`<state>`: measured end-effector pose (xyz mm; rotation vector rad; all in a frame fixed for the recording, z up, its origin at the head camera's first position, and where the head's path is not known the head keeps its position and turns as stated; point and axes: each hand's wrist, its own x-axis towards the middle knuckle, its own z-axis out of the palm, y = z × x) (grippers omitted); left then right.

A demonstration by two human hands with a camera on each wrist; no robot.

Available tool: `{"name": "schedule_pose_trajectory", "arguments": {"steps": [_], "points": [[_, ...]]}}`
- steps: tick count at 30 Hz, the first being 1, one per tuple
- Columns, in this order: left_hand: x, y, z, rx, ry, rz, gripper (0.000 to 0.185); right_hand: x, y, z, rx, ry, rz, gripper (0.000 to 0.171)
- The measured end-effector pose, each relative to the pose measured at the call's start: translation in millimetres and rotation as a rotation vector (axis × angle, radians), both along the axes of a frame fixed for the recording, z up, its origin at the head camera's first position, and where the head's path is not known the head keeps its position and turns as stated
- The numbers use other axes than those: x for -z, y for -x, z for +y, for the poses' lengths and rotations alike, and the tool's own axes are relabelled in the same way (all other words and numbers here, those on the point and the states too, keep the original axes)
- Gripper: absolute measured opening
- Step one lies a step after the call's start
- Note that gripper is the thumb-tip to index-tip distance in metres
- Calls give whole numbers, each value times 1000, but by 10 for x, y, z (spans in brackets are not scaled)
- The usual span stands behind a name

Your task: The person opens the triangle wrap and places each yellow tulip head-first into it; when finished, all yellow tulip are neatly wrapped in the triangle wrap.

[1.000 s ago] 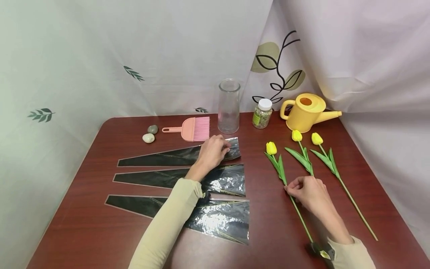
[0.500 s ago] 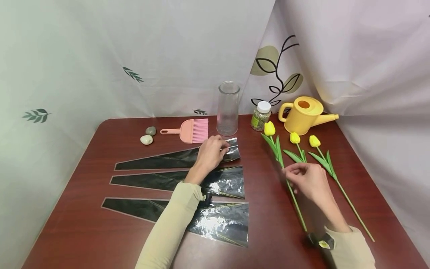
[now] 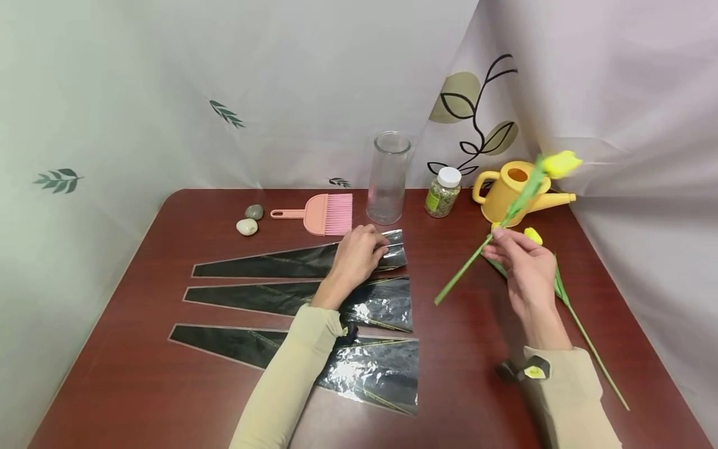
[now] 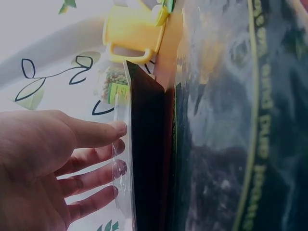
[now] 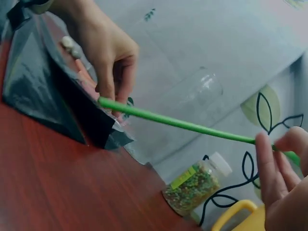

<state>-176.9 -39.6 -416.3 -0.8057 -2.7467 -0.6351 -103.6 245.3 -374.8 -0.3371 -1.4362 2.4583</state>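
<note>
My right hand (image 3: 530, 265) pinches the green stem of a yellow tulip (image 3: 463, 269) and holds it raised and tilted, bloom at upper right, stem end toward the left. In the right wrist view the stem (image 5: 178, 123) runs from the fingers across to near the other hand. My left hand (image 3: 356, 252) pinches the clear upper film of the farthest black plastic flower sleeve (image 3: 263, 265) by its wide end; the left wrist view shows that mouth parted, dark inside. Two more sleeves, a middle one (image 3: 247, 297) and a near one (image 3: 224, 343), lie flat below it.
Another tulip (image 3: 589, 343) lies at the right; one more is mostly hidden behind my right hand. Along the back stand a glass vase (image 3: 387, 187), a jar of small granules (image 3: 441, 196) and a yellow watering can (image 3: 502, 196). A pink brush (image 3: 320, 214) and two stones (image 3: 247, 226) lie left.
My right hand has lifted the tulip off the table, and the flower has swung so its bloom points upper right and its stem end left. The left hand keeps its place at the sleeve.
</note>
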Motion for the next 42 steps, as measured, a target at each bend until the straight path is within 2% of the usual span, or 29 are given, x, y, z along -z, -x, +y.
{"name": "schedule_pose_trajectory", "arguments": {"steps": [3,7,15,20,25,29,33,38,42], "points": [[-31,1,24,7,-9,-4,12,23,61,28,100,95,18,30],[-51,-5,40,5,-17,-17,11,106,127,25,190,140,12,35],[-62,-22,43,16,-30,-4,11,334,201,-157,223,165,15,28],[-59,-22,39,17,-38,4,11,518,216,-431,193,122,-37,22],[-53,-15,31,13,-44,6,11,626,198,-767,106,35,-195,18],[-62,-17,30,12,-47,1,11,614,176,-998,24,-54,-357,20],[-70,-29,28,4,-36,-1,11,566,160,-1157,-41,-108,-473,28],[-62,-27,18,-5,-11,-5,10,534,150,-1226,-86,-116,-523,28],[-39,-27,12,-8,0,0,10,524,115,-1207,-135,-164,-552,29]]}}
